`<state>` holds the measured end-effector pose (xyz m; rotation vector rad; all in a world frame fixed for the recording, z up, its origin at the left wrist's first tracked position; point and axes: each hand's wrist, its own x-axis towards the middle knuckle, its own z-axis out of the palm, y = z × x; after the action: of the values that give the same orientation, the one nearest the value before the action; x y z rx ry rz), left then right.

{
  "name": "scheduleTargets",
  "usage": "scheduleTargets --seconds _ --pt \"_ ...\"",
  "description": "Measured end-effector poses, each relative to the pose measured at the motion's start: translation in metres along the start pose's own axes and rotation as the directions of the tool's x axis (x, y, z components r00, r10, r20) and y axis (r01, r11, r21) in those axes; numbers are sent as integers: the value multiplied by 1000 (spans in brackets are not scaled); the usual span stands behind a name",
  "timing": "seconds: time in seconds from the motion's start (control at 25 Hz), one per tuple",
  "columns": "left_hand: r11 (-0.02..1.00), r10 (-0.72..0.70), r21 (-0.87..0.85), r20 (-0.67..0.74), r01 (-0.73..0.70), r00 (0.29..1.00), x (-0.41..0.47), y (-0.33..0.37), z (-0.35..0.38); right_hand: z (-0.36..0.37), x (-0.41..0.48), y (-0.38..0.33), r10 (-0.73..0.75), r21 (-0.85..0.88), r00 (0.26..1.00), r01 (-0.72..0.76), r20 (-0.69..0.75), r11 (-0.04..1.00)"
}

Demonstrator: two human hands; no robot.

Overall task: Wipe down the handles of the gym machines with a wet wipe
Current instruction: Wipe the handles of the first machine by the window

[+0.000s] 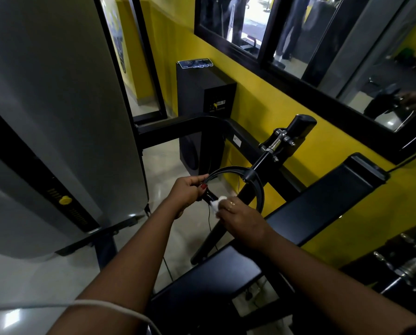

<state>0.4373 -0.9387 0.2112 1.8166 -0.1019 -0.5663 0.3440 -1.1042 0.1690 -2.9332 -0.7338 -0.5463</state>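
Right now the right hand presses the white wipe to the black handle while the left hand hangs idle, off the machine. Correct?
Not quite. In the head view the left hand grips the curved black handle; the right hand does press the white wipe to it.

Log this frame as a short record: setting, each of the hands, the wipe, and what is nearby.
setting: gym machine beside a yellow wall
left hand: grips the curved black handle
right hand: holds the wet wipe against the handle
wipe: white, bunched, touching the handle between the hands
nearby: black padded bench to the right, grey panel to the left
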Motion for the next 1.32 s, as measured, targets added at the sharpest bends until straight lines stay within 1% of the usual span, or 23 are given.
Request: scheduleTargets --seconds 0.12,0.2,0.24,0.28,0.32,0.4,0.44,0.48,0.52,0.56,0.6,0.68,0.72,0.76,0.8,0.88,0.96,1.0,1.04,1.12,1.2,1.24,1.32 --pt "1000 -13 -11 -23 13 1000 1 0 1 -13 -30 8 18 1 997 -18 69 1000" --pt "1000 -17 -10 -32 17 999 1 -1 2 -16 -29 12 40 -9 994 -39 104 999" --pt "1000 -17 -11 -40 16 999 2 0 3 -16 -21 11 75 9 989 -77 128 997" --pt "1000 -18 -16 -47 17 999 2 0 4 -15 -9 8 145 85 978 -159 149 984" --pt "1000 -21 -23 -49 20 999 2 0 5 -15 5 3 241 192 957 -270 163 943" --pt "999 -26 -27 -48 25 998 3 0 6 -12 32 -8 442 393 872 -490 211 778" --pt "999 -25 -24 -44 24 999 3 -1 6 -11 40 -11 510 442 827 -559 236 702" --pt "1000 -22 -21 -41 21 999 3 -1 5 -11 42 -9 540 443 795 -605 277 662" --pt "1000 -19 -19 -40 18 999 4 -2 5 -14 41 -5 535 397 781 -624 322 673" --pt "1000 -17 -16 -38 16 999 5 -3 5 -21 36 0 498 306 773 -620 392 722" --pt "1000 -19 -12 -32 19 999 7 -5 5 -27 27 6 442 185 766 -574 467 798" --pt "1000 -31 -4 -18 31 999 10 -10 10 -36 9 15 353 -82 764 -370 540 925" --pt "999 -32 1 -22 32 999 12 -14 13 -37 3 17 326 -198 779 -259 536 945" --pt "999 -32 8 -35 32 999 14 -18 16 -37 2 16 318 -259 796 -209 514 943" --pt "999 -30 15 -49 31 998 16 -21 18 -37 6 11 336 -271 800 -225 497 936" --pt "1000 -24 17 -62 25 998 19 -22 20 -36 20 2 411 -228 769 -342 489 912" --pt "999 -23 35 -57 25 998 23 -22 20 -32 24 -10 467 -171 762 -439 449 882" --pt "998 -24 60 -53 27 998 25 -22 19 -31 20 -15 492 -145 770 -477 406 867" --pt "995 -24 97 -50 29 998 28 -23 19 -31 12 -19 494 -130 803 -480 333 868" --pt "986 -26 166 -49 33 998 31 -24 21 -31 -13 -22 448 -135 883 -431 140 892" --pt "978 -31 204 -53 41 998 31 -23 24 -29 -33 -21 339 -153 938 -346 -70 926" --pt "975 -34 216 -58 46 998 31 -22 24 -27 -38 -20 267 -160 954 -288 -139 944" --pt "972 -39 229 -50 50 998 31 -22 25 -24 -36 -24 130 -168 973 -163 -191 972"
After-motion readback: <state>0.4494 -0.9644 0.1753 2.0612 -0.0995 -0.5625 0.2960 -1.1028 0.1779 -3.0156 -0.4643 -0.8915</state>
